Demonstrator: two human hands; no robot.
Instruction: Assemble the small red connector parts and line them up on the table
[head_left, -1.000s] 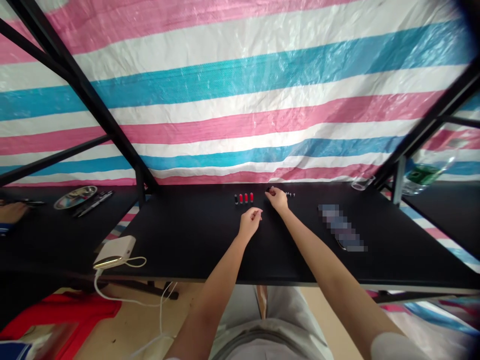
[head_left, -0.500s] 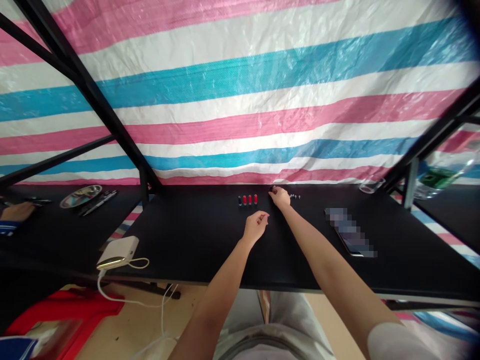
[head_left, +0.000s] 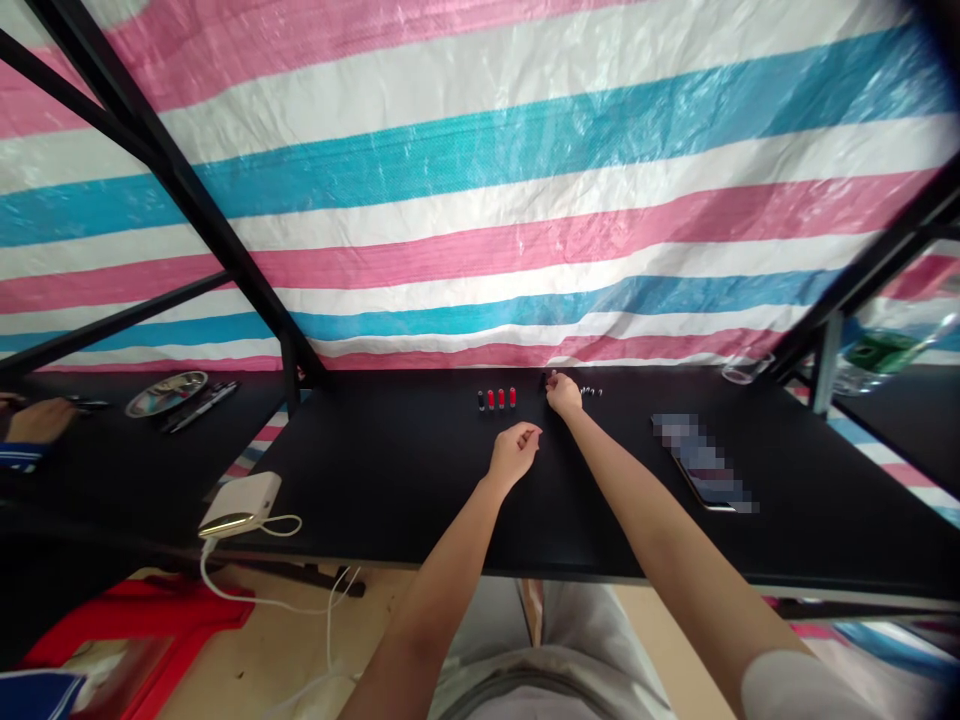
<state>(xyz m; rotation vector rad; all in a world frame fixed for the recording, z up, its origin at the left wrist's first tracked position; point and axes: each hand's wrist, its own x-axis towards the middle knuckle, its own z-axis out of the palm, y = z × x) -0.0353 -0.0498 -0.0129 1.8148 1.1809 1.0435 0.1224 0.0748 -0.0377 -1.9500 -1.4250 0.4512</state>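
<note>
My right hand (head_left: 564, 394) reaches the far side of the black table (head_left: 390, 480), its fingertips at a small black piece (head_left: 544, 381). I cannot tell whether it is gripped. To the left stands a row of several small cylinders (head_left: 496, 399), one black and the others red. Tiny metal pieces (head_left: 591, 391) lie right of my right hand. My left hand (head_left: 514, 455) hovers nearer me, fingers curled together, with nothing showing in them. It is closest to the red cylinders.
A phone (head_left: 703, 465), partly pixelated, lies on the right. A white power bank (head_left: 240, 505) with cables sits at the near left corner. A black steel frame stands in front of a striped tarp. On another table, a co-worker's hand (head_left: 37, 420) rests near a metal tray (head_left: 166, 394) and pens (head_left: 201, 406).
The whole scene has drifted slightly right and the view has levelled a little. My hands have stayed almost in place relative to the cylinders.
</note>
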